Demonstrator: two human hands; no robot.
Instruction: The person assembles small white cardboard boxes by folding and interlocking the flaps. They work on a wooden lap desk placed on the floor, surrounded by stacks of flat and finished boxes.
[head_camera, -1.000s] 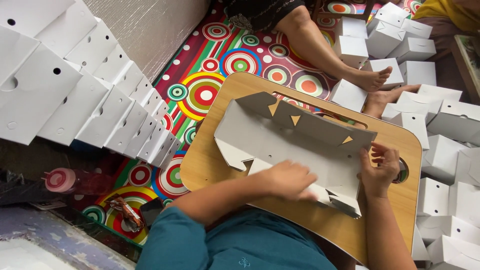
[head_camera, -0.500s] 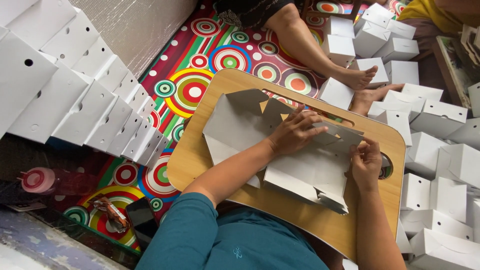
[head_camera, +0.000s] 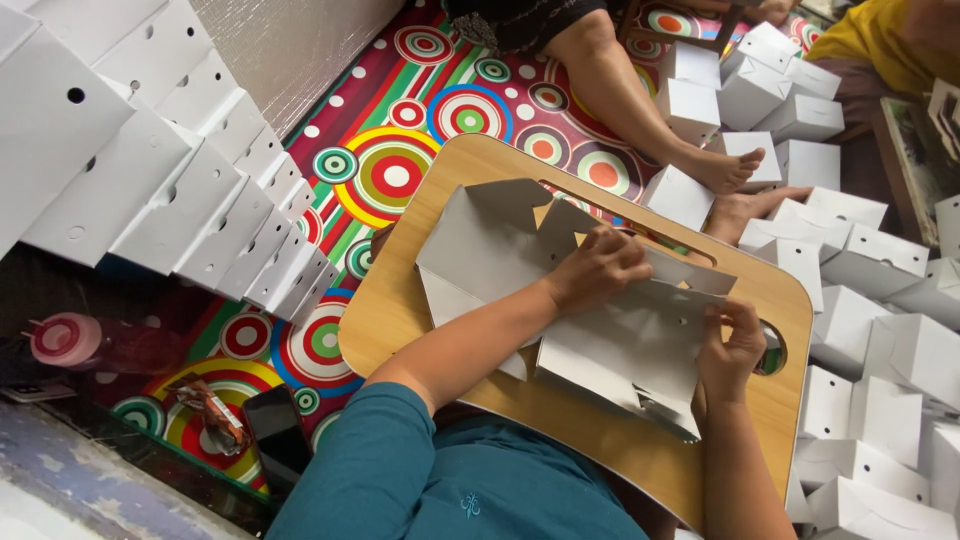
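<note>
A flat grey cardboard box blank (head_camera: 480, 245) lies on a light wooden lap table (head_camera: 590, 430). My left hand (head_camera: 597, 268) presses down on the blank near its far edge, fingers curled over a flap. My right hand (head_camera: 732, 340) pinches the blank's right side, where a panel is folded up off the table. The near right corner of the blank sticks up, with cut tabs showing.
A row of folded white boxes (head_camera: 180, 190) leans along the left wall. Many more finished white boxes (head_camera: 880, 330) pile up on the right. Another person's legs and feet (head_camera: 650, 120) rest on the colourful circle-patterned mat (head_camera: 390, 175) beyond the table. A dark phone (head_camera: 275, 430) lies on the floor at left.
My left hand has moved from the near side of the blank to its far edge. The right part of the blank has been folded up and over. The camera has shifted closer.
</note>
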